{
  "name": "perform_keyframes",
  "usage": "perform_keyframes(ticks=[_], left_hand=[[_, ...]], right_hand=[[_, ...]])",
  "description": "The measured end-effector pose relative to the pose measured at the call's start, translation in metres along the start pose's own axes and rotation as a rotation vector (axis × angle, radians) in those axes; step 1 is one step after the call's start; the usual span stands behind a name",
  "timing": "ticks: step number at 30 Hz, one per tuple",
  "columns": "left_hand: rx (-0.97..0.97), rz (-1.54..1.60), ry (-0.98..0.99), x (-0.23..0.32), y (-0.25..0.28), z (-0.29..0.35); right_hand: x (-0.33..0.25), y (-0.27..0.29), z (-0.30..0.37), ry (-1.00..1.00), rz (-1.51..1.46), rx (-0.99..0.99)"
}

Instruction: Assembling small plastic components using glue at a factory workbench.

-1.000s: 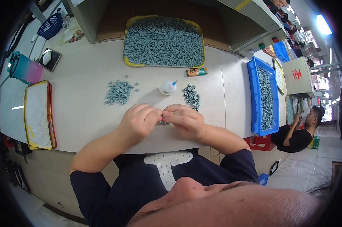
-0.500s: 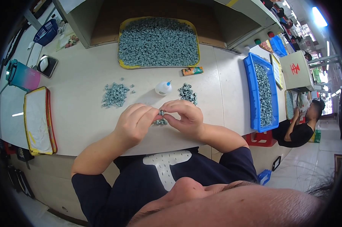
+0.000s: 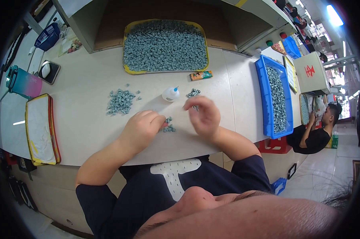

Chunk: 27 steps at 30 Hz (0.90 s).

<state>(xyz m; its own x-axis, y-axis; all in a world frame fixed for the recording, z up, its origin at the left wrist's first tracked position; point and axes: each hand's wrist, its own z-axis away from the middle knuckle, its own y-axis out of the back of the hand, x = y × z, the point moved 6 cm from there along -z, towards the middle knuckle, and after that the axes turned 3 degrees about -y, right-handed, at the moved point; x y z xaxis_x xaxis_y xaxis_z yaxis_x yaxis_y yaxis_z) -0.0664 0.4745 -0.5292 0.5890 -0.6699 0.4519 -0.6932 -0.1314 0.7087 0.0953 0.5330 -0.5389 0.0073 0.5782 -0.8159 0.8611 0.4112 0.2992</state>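
Left hand (image 3: 143,126) over the desk (image 3: 156,151), fingers bunched, too small to tell whether gripping anything, grey-green pieces (image 3: 169,129) at their four o'clock, right hand (image 3: 205,116) arched, fingers curled but parted, released, shinier pieces (image 3: 193,93) at their one o'clock.

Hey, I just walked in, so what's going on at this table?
A person is working with small parts using bare hands. The left hand appears to pinch a small grey-green piece above a little cluster on the table. The right hand is loosely open, partly covering the right-hand pile. A larger loose pile lies to the left, with a white squeeze bottle between the two piles.
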Motion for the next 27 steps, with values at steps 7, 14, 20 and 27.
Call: perform_keyframes(ticks=[7, 14, 20, 27], left_hand=[[-0.257, -0.062, 0.053, -0.011, -0.012, 0.009], [0.068, -0.402, 0.174, -0.035, 0.017, -0.005], [-0.049, -0.483, 0.184, -0.043, 0.004, 0.003], [0.068, -0.058, 0.348, -0.038, 0.0, 0.008]], right_hand=[[0.009, 0.012, -0.018, -0.156, 0.329, 0.041], [0.019, -0.012, -0.023, -0.152, 0.506, -0.087], [0.028, -0.006, -0.012, -0.344, 0.34, -0.099], [0.024, 0.005, -0.006, -0.33, 0.171, 0.006]])
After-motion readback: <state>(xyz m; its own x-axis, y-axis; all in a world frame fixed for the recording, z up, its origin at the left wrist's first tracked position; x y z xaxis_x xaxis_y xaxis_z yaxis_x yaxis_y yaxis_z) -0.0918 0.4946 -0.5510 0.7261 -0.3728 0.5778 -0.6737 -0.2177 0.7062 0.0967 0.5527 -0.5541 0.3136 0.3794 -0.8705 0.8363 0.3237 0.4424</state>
